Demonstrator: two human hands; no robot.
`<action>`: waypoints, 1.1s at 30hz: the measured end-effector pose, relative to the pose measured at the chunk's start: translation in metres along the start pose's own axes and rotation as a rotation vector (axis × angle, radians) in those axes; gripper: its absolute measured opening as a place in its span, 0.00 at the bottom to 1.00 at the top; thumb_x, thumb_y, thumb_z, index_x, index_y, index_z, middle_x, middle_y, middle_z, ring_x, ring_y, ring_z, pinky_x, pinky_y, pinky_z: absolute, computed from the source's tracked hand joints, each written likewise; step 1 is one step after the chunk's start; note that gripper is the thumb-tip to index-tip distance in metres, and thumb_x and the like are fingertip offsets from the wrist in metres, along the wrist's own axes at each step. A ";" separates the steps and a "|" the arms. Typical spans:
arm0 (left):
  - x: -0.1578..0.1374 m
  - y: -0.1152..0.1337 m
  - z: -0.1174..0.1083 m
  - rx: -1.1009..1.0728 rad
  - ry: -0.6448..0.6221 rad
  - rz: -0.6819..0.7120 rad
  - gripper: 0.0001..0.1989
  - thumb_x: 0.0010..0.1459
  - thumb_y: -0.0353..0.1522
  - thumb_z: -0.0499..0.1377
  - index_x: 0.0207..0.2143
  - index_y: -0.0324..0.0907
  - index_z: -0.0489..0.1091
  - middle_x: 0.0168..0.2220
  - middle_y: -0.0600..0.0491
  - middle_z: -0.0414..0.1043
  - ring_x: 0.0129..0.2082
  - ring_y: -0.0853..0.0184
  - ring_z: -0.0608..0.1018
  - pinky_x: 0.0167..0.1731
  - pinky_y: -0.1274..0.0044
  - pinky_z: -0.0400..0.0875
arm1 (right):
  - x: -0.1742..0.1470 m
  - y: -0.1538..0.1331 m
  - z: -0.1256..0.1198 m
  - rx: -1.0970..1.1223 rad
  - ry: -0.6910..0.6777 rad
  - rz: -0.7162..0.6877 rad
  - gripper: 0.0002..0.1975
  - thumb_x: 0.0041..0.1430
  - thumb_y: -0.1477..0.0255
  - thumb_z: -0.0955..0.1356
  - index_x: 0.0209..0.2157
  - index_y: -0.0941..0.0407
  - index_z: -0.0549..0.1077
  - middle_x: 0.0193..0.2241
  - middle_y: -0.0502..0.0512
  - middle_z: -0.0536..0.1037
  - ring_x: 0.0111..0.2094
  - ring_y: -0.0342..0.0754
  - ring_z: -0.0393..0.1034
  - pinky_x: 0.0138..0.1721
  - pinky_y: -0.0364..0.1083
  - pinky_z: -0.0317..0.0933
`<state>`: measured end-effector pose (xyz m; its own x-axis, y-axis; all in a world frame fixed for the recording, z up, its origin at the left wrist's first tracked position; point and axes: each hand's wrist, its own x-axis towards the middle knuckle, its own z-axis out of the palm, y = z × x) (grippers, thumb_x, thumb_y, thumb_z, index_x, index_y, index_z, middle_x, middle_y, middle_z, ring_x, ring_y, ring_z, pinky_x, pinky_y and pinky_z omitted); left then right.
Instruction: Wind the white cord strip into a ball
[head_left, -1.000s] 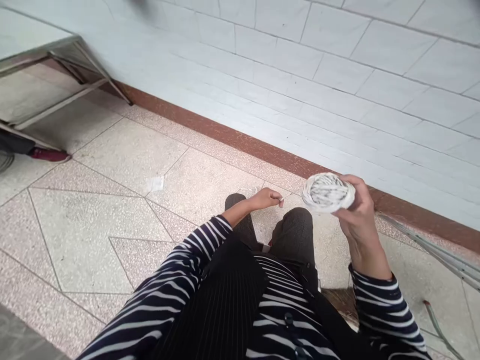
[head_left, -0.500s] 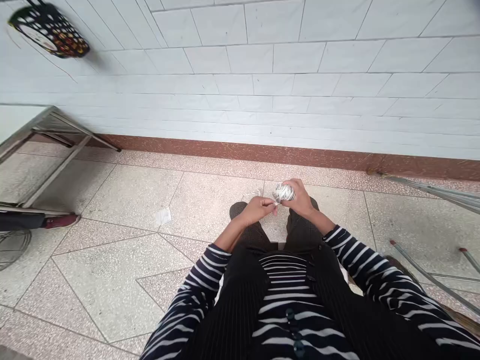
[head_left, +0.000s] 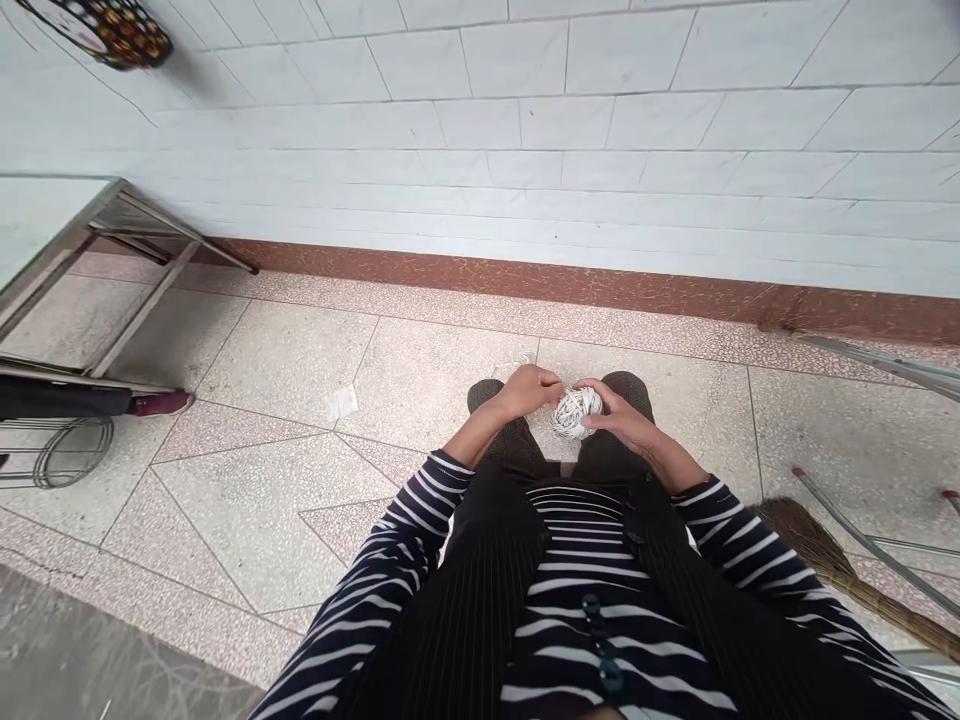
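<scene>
A ball of white yarn with dark flecks is held over the gap between my knees. My right hand wraps round its right side, thumb in front and fingers behind. At the ball's upper left, my left hand is closed, thumb and fingers pinched together on the yarn's strand; the strand itself is mostly hidden by the fingers. A bit of loose white yarn shows just beyond my left hand.
A metal-framed table stands at left, with another person's shoe and a wire rack by it. White paper lies on the floor. A broom and metal legs are at right. A tiled wall runs ahead.
The yarn ball has come lower and turned in my right hand, showing more of its face. My left hand has moved from beneath the ball to its upper left. The view has shifted.
</scene>
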<state>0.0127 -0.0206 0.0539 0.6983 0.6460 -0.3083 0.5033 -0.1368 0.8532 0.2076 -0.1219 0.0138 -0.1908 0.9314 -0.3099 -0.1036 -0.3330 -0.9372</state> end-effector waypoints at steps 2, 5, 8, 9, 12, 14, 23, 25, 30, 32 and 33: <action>0.001 -0.001 -0.005 0.009 -0.028 0.006 0.17 0.56 0.36 0.54 0.20 0.37 0.72 0.20 0.56 0.70 0.21 0.74 0.65 0.25 0.80 0.56 | 0.000 -0.001 0.002 0.010 0.017 0.019 0.31 0.42 0.66 0.77 0.49 0.50 0.67 0.41 0.52 0.73 0.43 0.53 0.69 0.43 0.51 0.64; 0.006 -0.004 -0.014 0.039 -0.063 0.040 0.15 0.55 0.36 0.56 0.21 0.37 0.74 0.22 0.56 0.72 0.23 0.73 0.68 0.27 0.80 0.58 | 0.000 -0.006 0.000 0.009 0.019 0.026 0.30 0.41 0.69 0.78 0.48 0.50 0.69 0.39 0.50 0.73 0.41 0.52 0.68 0.43 0.50 0.63; 0.014 -0.009 -0.021 0.134 -0.092 0.110 0.10 0.54 0.36 0.60 0.26 0.39 0.77 0.26 0.56 0.75 0.29 0.69 0.73 0.36 0.79 0.63 | -0.003 -0.013 -0.004 0.018 0.005 0.027 0.29 0.40 0.70 0.78 0.47 0.50 0.72 0.39 0.50 0.73 0.41 0.53 0.68 0.43 0.50 0.63; 0.016 -0.012 -0.022 0.177 -0.072 0.137 0.09 0.55 0.35 0.60 0.29 0.40 0.78 0.29 0.55 0.77 0.32 0.68 0.74 0.40 0.78 0.65 | -0.005 -0.015 -0.006 0.027 0.003 0.027 0.29 0.40 0.70 0.78 0.47 0.50 0.72 0.39 0.50 0.74 0.41 0.53 0.69 0.43 0.49 0.63; 0.022 -0.024 -0.020 0.290 0.130 0.139 0.10 0.58 0.31 0.57 0.38 0.41 0.78 0.42 0.51 0.79 0.45 0.63 0.76 0.51 0.74 0.64 | -0.013 -0.018 -0.008 0.069 0.011 0.019 0.29 0.41 0.69 0.77 0.48 0.50 0.71 0.39 0.50 0.75 0.41 0.53 0.70 0.43 0.49 0.64; 0.021 -0.034 -0.015 0.284 0.254 0.061 0.13 0.61 0.28 0.53 0.42 0.40 0.77 0.47 0.48 0.78 0.48 0.62 0.75 0.53 0.73 0.65 | -0.018 -0.020 -0.009 0.095 0.031 0.010 0.30 0.41 0.67 0.76 0.49 0.49 0.70 0.40 0.51 0.75 0.42 0.54 0.71 0.43 0.50 0.64; 0.020 -0.051 0.050 -0.109 0.141 0.109 0.22 0.58 0.32 0.62 0.56 0.40 0.70 0.55 0.47 0.73 0.52 0.63 0.75 0.47 0.76 0.69 | -0.029 -0.019 -0.023 0.216 0.122 0.009 0.32 0.39 0.67 0.77 0.50 0.47 0.70 0.46 0.52 0.77 0.46 0.56 0.72 0.47 0.52 0.65; 0.024 -0.050 0.063 -0.133 0.119 0.161 0.16 0.61 0.32 0.58 0.52 0.41 0.73 0.54 0.48 0.74 0.51 0.64 0.76 0.46 0.77 0.69 | -0.035 -0.015 -0.019 0.230 0.075 0.045 0.34 0.38 0.68 0.77 0.51 0.48 0.70 0.46 0.53 0.78 0.46 0.57 0.73 0.47 0.53 0.66; 0.015 -0.065 0.096 -0.088 0.021 0.096 0.13 0.65 0.35 0.55 0.42 0.40 0.78 0.43 0.50 0.80 0.43 0.63 0.78 0.41 0.78 0.68 | -0.059 -0.001 -0.005 0.358 0.038 0.113 0.37 0.35 0.65 0.78 0.51 0.48 0.70 0.47 0.57 0.79 0.51 0.64 0.73 0.50 0.60 0.65; 0.007 -0.075 0.107 -0.052 -0.007 0.053 0.14 0.66 0.36 0.54 0.42 0.39 0.78 0.40 0.51 0.81 0.41 0.63 0.78 0.39 0.78 0.67 | -0.067 0.003 -0.003 0.403 0.060 0.106 0.37 0.36 0.65 0.78 0.52 0.47 0.70 0.50 0.58 0.78 0.53 0.66 0.71 0.52 0.62 0.64; 0.003 -0.080 0.112 -0.040 -0.009 0.041 0.14 0.66 0.35 0.54 0.42 0.39 0.78 0.39 0.51 0.80 0.40 0.63 0.78 0.39 0.79 0.67 | -0.070 0.005 -0.004 0.410 0.073 0.098 0.37 0.37 0.65 0.78 0.53 0.46 0.69 0.51 0.58 0.77 0.55 0.66 0.70 0.53 0.62 0.63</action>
<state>0.0318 -0.0914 -0.0625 0.7224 0.6340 -0.2760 0.4533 -0.1328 0.8814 0.2243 -0.1884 0.0306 -0.1508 0.8953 -0.4191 -0.4709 -0.4379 -0.7658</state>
